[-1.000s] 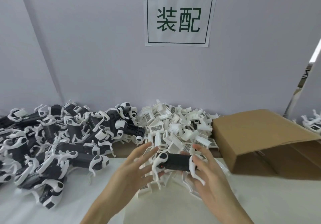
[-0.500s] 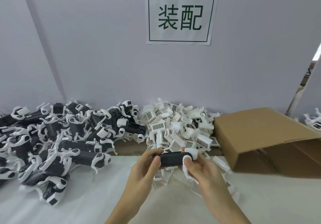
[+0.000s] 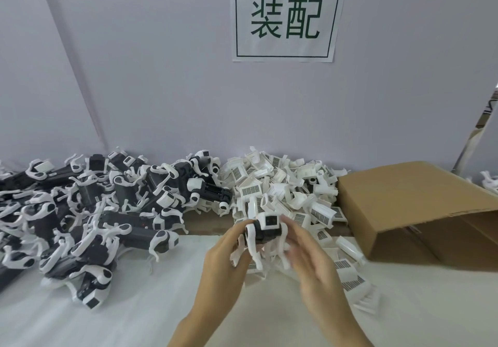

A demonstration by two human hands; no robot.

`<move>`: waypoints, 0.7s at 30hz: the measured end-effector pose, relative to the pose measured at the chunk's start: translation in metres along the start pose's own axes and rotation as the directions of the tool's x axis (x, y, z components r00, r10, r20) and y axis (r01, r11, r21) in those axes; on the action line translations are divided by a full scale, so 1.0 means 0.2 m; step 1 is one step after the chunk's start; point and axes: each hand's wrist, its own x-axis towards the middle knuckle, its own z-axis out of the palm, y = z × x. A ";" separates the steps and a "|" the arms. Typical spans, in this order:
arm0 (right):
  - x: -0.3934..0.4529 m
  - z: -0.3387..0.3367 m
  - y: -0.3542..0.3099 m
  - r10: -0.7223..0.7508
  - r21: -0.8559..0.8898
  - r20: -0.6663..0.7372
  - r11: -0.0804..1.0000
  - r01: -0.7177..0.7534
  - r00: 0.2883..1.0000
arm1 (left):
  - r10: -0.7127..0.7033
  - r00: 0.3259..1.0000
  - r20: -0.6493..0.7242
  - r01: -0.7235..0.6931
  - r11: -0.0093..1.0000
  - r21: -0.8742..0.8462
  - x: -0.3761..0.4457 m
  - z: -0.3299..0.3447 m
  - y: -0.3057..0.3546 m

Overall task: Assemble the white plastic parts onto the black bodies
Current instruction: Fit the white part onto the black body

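A black body with white clips (image 3: 265, 228) is held up at the centre, one end facing the camera. My left hand (image 3: 229, 257) grips it from the left, fingers curled round its side. My right hand (image 3: 310, 260) is blurred just to its right, fingers fairly straight; whether it touches the part I cannot tell. Behind lies a heap of loose white plastic parts (image 3: 283, 185). A large pile of black bodies with white parts on them (image 3: 89, 206) fills the left of the table.
An open cardboard box (image 3: 420, 206) lies on its side at the right, against the white heap. A paper sign (image 3: 285, 18) hangs on the grey wall behind. The white table surface (image 3: 134, 314) stretches in front of the piles.
The black body was held lengthwise between both hands; it has turned end-on towards the camera. My right hand has come off its end and moved down to the right.
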 end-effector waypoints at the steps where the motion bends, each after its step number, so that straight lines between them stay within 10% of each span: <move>1: 0.00 0.00 0.02 -0.011 -0.074 0.035 0.997 0.014 0.999 | -0.004 0.999 0.040 0.006 0.999 -0.037 0.00 0.00 0.00; 21: 0.02 -0.07 0.11 0.007 -0.270 -0.035 0.963 -0.016 0.999 | -0.114 0.956 0.269 0.221 0.885 -0.410 -0.03 0.03 0.12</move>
